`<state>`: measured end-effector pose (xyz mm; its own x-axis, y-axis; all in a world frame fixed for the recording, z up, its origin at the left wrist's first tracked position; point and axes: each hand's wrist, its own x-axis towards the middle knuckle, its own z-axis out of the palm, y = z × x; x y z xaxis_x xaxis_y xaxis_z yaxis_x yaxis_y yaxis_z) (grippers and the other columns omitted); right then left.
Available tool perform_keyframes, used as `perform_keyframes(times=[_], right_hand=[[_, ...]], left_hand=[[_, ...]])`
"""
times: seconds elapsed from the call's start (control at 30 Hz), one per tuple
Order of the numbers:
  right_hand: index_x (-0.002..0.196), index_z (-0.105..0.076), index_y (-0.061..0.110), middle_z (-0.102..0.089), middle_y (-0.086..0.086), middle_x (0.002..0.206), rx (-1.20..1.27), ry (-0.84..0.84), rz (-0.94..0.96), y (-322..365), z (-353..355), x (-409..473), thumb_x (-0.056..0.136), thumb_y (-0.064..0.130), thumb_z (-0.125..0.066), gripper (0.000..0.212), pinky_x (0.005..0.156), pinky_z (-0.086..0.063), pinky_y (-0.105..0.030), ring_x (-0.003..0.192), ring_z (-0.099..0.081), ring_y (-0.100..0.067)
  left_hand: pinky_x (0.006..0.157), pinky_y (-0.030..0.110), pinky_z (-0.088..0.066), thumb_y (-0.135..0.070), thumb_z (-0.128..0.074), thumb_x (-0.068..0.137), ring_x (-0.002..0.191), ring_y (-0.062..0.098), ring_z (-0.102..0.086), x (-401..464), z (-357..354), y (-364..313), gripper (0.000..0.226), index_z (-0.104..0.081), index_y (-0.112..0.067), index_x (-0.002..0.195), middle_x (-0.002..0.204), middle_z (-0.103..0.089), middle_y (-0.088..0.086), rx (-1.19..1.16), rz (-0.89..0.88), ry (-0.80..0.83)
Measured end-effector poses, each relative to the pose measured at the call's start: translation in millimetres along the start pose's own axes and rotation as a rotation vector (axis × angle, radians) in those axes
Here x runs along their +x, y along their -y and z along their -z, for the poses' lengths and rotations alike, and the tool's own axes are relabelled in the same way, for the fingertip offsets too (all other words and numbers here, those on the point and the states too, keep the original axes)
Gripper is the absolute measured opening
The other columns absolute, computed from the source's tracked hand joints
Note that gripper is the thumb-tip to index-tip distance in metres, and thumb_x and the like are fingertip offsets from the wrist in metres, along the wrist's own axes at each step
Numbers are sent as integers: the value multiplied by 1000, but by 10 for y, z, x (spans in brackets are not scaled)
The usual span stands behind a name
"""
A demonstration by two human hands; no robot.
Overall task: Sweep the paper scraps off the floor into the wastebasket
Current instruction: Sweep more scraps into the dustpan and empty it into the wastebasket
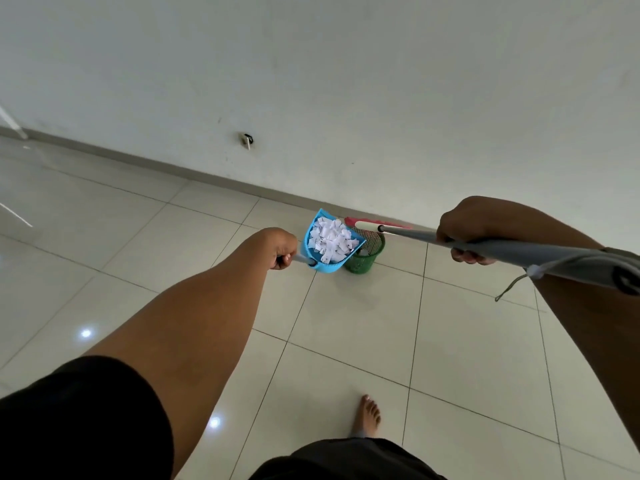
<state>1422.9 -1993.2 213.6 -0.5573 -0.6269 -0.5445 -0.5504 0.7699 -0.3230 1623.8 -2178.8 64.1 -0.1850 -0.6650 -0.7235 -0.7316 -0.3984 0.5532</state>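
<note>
My left hand [284,249] grips the short handle of a blue dustpan [320,263], held up off the floor. The pan is heaped with white paper scraps [331,240] and tilts toward a green mesh wastebasket [364,260] that stands just to its right. One scrap shows inside the basket. My right hand [462,232] grips a long grey broom handle [512,252]. Its red and white head [363,224] hangs over the far rim of the basket.
Pale glossy floor tiles [346,323] spread around me. A white wall with a grey skirting runs behind the basket, with a small wall socket [247,139]. My bare foot [367,415] stands on the tiles below. A cord [512,284] dangles from the broom handle.
</note>
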Motion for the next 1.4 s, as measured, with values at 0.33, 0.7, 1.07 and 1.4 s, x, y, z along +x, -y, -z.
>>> perform_keyframes(times=[0.33,0.7,1.07,1.4], right_hand=[[80,-53,1,-55,-14,61,126,55,-125,-166,684,1028,89,8,-49,12,35,-37,-16,26,-45,-15],[88,-49,1,-51,-11,52,339,182,-247,-106,857,1571,94,10,-42,13,31,-35,-13,26,-42,-15],[72,-50,2,-53,-9,48,365,104,-189,-133,861,1853,92,8,-48,21,29,-35,-12,22,-43,-13],[76,-49,1,-52,-12,58,359,162,-248,-267,827,1983,94,9,-44,20,30,-33,-10,21,-42,-12]], left_hand=[[34,12,-29,-1,-34,95,47,8,-31,640,-233,-958,17,-47,-2,86,67,-39,4,70,14,-39],[55,20,-27,-11,-47,96,51,12,-29,1034,-234,-1465,11,-49,-2,90,69,-37,6,292,-12,-52],[54,24,-36,-5,-47,91,48,16,-41,1199,-274,-1686,14,-50,-1,78,59,-46,8,643,-149,-182],[63,27,-48,-4,-56,88,66,19,-55,1246,-457,-1673,25,-55,-1,113,67,-46,5,933,-321,-311]])
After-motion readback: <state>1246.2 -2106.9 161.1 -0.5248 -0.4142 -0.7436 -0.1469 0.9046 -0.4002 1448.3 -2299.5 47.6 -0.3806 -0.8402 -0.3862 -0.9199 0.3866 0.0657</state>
